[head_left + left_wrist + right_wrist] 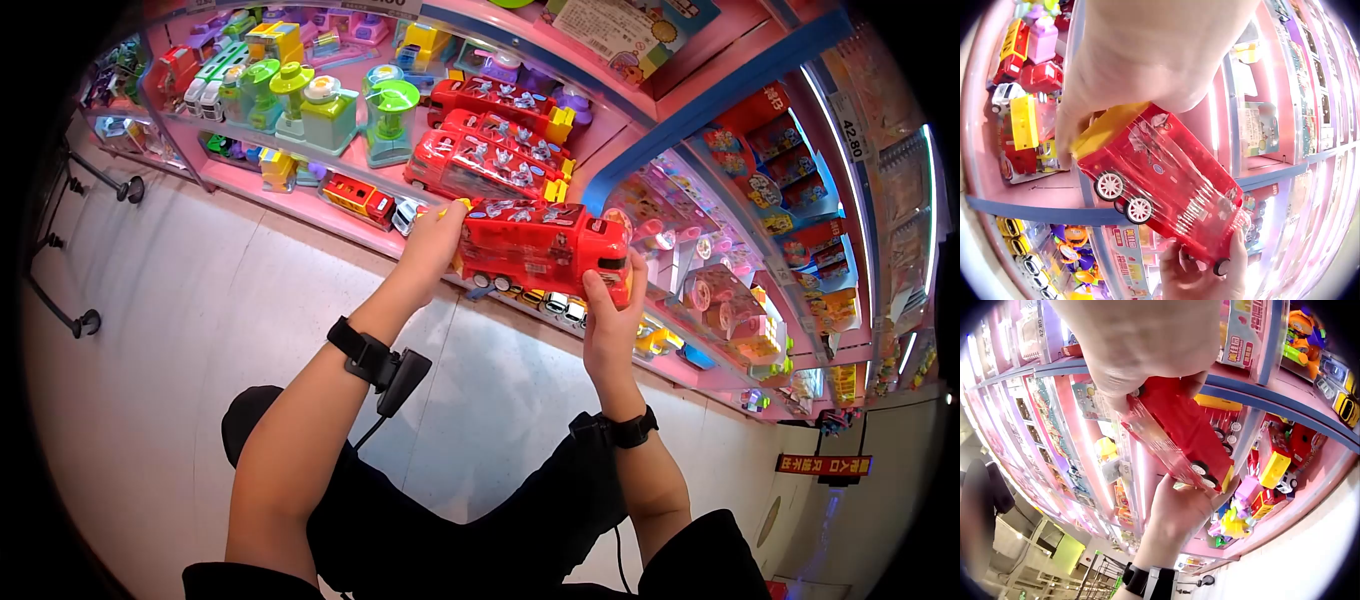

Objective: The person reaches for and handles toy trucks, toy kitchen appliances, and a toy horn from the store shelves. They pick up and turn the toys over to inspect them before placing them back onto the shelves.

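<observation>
A red toy truck point(540, 245) in clear wrap is held level between both hands above the floor. The left hand point(436, 250) grips its yellow rear end; the right hand point(614, 315) grips the cab end, thumb on the near side. In the left wrist view the truck point(1172, 181) shows its white-hubbed wheels, with the left hand point(1141, 62) at the yellow end and the right hand point(1204, 275) at the cab. The right wrist view shows the truck point(1179, 431) with the right hand point(1154, 356) at the cab and the left hand point(1179, 509) at the rear.
Similar red trucks point(480, 165) stand on the pink shelf beyond the hands, beside green toy dispensers point(390, 115). A red and yellow toy bus point(357, 199) sits lower down. A blue shelf edge point(690, 95) runs at the right. Pale floor point(200, 280) lies below, with wheeled rack legs point(85, 320) at left.
</observation>
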Demonstrator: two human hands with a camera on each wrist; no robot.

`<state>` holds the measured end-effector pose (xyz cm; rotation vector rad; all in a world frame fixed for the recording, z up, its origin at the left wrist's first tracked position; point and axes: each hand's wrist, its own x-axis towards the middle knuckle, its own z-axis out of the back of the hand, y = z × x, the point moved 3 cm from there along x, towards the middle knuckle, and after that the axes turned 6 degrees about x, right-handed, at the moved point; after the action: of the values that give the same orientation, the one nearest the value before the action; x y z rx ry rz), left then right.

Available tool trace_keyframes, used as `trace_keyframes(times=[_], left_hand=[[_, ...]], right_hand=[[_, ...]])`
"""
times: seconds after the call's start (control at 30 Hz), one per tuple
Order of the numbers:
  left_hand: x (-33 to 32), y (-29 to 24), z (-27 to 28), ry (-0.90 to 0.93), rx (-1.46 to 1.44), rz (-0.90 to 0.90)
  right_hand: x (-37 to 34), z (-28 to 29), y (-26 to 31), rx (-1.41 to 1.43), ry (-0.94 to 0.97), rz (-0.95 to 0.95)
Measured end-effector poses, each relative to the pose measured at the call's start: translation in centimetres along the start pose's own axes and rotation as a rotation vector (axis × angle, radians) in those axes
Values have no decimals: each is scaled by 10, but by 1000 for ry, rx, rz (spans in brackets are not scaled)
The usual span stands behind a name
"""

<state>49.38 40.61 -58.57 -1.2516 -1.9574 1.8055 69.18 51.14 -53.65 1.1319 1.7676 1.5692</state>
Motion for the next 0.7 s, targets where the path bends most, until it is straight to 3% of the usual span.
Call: trace_keyframes(times=[0.2,0.4,0.6,0.7], left_hand=[[0,-2,7,108,-187,14],[-5,-3,18,361,-188,-44],[-24,-18,21,376,-164,-59],[-35,-23,14,354,8,-28]], right_hand=[[13,-24,-8,146,-182,10],[20,-29,-2,191,-46,11],[35,-32,0,253,74,-11],[37,-35,5,275,115,-25]])
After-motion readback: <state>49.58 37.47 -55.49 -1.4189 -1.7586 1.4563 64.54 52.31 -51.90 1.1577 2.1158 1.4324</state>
